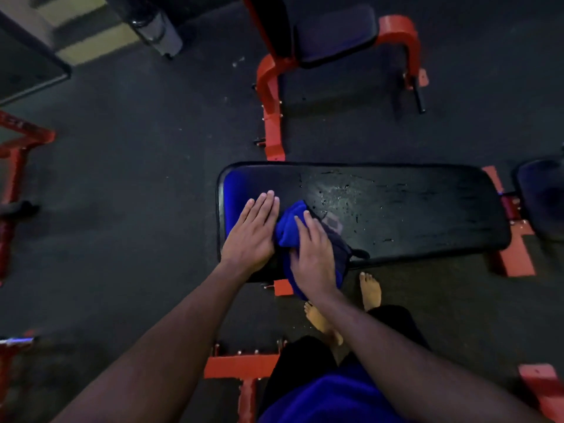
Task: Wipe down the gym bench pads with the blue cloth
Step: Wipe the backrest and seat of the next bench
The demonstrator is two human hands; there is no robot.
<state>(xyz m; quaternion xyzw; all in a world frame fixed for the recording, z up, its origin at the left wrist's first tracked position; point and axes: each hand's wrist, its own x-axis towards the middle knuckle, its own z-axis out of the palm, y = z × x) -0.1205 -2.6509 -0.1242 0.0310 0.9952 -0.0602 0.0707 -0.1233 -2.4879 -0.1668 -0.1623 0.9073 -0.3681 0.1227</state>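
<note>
A: What is at the far left?

B: Red frames (15, 160) stand on the dark floor (137, 209). The picture is blurred there, so their details are not clear.

A: And the left hand (253, 230)?

B: It lies flat on the left end of the black pad (412, 209), with fingers straight and close together. It holds nothing.

A: Where is the cloth (291, 227)?

B: The blue cloth is bunched just beside the left hand, on the near edge of the pad, and part of it hangs over this edge. The right hand (314, 254) rests on top of it, with fingers bent over the folds, so it grips the cloth.

A: What is further right?

B: Wet drops shine on the middle of the pad. Two bare feet (370, 290) stand on the floor near the pad. Behind the pad is another bench (335, 35) with red legs.
</note>
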